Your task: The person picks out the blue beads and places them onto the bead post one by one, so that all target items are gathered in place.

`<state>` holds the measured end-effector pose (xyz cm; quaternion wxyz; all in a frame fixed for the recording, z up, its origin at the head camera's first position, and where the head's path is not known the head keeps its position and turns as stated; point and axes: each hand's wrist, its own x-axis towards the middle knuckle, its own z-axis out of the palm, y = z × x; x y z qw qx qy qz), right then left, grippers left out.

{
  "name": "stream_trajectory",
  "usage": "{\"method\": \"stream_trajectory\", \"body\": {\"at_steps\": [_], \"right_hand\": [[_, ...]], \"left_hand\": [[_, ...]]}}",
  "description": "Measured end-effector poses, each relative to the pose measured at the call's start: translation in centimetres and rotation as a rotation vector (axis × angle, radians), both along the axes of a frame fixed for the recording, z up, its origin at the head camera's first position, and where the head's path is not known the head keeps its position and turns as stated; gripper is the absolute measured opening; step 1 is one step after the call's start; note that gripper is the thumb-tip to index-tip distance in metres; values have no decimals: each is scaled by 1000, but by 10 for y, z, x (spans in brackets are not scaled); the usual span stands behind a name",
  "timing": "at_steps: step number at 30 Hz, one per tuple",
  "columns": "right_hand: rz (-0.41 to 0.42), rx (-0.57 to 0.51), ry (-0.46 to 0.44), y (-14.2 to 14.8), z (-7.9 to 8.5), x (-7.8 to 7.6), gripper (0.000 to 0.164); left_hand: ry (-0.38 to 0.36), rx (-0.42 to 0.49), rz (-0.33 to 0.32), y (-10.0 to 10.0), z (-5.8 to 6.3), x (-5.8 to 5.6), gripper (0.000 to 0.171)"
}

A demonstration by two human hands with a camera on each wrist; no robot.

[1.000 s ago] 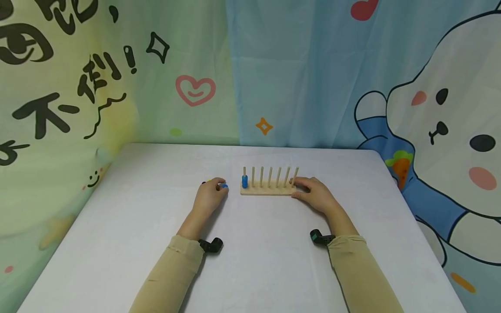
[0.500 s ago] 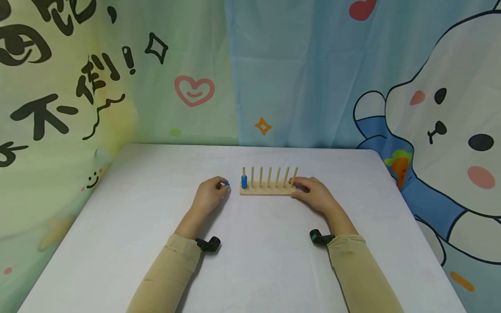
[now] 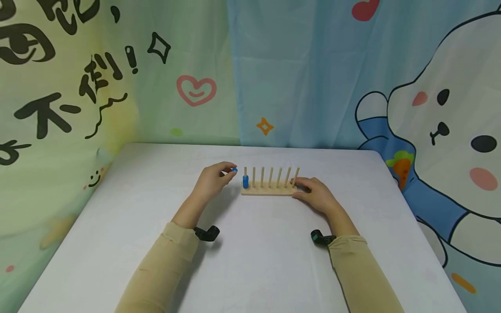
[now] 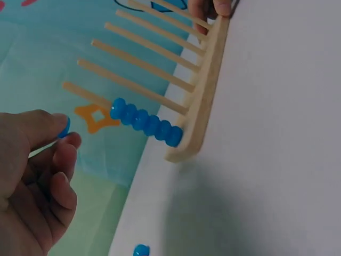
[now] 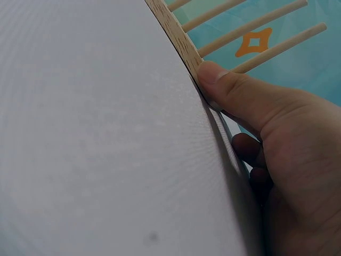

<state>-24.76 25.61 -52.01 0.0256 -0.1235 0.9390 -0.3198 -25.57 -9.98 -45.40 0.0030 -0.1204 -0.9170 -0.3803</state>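
A wooden peg rack (image 3: 268, 191) with several upright pegs stands on the table. Its leftmost peg carries a stack of blue beads (image 4: 146, 123), with the bare tip of the peg showing above them. My left hand (image 3: 213, 180) pinches one blue bead (image 3: 234, 170) between thumb and forefinger, raised just left of that peg's top. In the left wrist view the pinched bead is mostly covered by the fingertips. My right hand (image 3: 316, 194) grips the rack's right end, thumb on the front edge in the right wrist view and fingers behind.
A loose blue bead (image 4: 141, 250) lies on the white table (image 3: 266, 252) beyond the rack's left end, in the left wrist view. A printed curtain (image 3: 297, 87) hangs behind the table's back edge.
My left hand has lifted from the table and moved up and right with the blue bead, close to the leftmost peg. My right hand and the rack have stayed in place.
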Motion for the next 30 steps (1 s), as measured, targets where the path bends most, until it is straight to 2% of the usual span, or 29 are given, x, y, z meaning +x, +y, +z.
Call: {"method": "stream_trajectory", "body": {"at_steps": [4,10,21,30], "right_hand": [[0,-1,1,0,-1,0,54],[3,1,10,1,-3,-2,53],[10,25,25,0,-4,-3,52],[11,22,18,0,-3,-1,52]], "left_hand": [[29,33,-26,5,9,-2,30],[61,60,-72,13,16,-5,29],[16,82,-101,18,15,-5,28],[54,2,-141,21,10,-7,30]]}}
